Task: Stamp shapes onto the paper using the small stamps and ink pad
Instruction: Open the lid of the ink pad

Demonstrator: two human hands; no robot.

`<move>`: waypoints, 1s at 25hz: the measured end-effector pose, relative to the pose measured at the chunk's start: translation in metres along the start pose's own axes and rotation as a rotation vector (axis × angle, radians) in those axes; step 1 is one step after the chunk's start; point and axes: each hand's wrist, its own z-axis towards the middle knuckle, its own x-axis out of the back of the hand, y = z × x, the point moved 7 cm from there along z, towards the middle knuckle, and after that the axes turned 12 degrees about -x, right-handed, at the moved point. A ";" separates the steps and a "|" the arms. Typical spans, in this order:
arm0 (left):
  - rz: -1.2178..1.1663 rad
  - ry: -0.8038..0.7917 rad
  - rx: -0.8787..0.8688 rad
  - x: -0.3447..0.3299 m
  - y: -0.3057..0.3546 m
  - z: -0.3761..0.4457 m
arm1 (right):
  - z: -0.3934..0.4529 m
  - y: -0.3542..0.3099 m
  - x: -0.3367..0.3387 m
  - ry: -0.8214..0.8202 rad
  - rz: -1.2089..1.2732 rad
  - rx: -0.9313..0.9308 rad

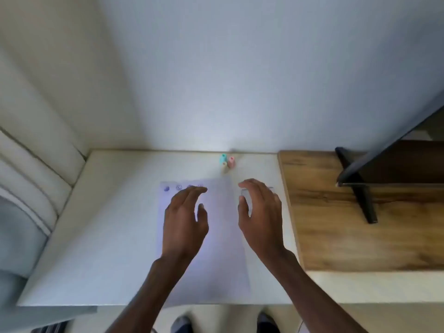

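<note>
Left hand: your left hand (pixel 183 219) hovers over the paper (pixel 216 236), fingers spread and loosely curled, holding nothing.
Right hand: your right hand (pixel 260 212) is just off the paper's right edge, arched over a small clear case (pixel 245 192). Whether the fingers already pinch it, you cannot tell; the picture is blurred there.
Case: probably the ink pad, though that is a guess. It looks rigid, flat and smooth, so take it by its two long sides, not the lid.
Stamps: three small stamps (pixel 227 161), teal, pink and a paler one, stand clustered beyond both hands, nearer your right fingertips, near the wall.
Stamp handling: likely light, hard plastic and easy to tip. Pinch one barrel between thumb and forefinger, low on its body, and lift it clear of its neighbours.
Paper: thin, limp and loose on the table (pixel 108 224). It will slide, so pin it flat with your left palm when you press.
Marks: a row of bluish marks (pixel 179 187) lies at your left fingertips, along the far edge. The space to the right of them is bare.
</note>
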 end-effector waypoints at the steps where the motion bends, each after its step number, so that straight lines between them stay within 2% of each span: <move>1: 0.007 -0.041 0.002 -0.014 0.000 -0.007 | -0.005 0.009 -0.007 0.012 0.021 -0.006; 7: 0.272 -0.369 -0.071 -0.059 0.004 -0.050 | -0.023 0.041 0.005 0.148 0.110 -0.063; 11: 0.335 -0.505 -0.003 -0.050 0.002 -0.048 | -0.019 0.051 0.007 -0.002 0.136 -0.198; 13: 0.300 -0.482 0.021 -0.045 0.005 -0.044 | -0.019 0.058 0.008 -0.039 0.126 -0.231; 15: 0.247 -0.391 0.014 -0.043 0.011 -0.038 | -0.010 0.062 0.009 -0.093 0.075 -0.228; 17: 0.184 -0.301 -0.039 -0.047 0.025 -0.022 | 0.006 0.063 0.006 -0.230 -0.070 -0.199; 19: 0.121 -0.276 -0.116 -0.059 0.044 -0.003 | 0.020 0.062 0.002 -0.353 -0.166 -0.147; 22: 0.108 -0.334 -0.185 -0.085 0.056 0.018 | 0.030 0.068 -0.008 -0.450 -0.165 -0.069; 25: 0.135 -0.440 -0.167 -0.107 0.044 0.017 | 0.033 0.081 -0.023 -0.534 -0.279 -0.026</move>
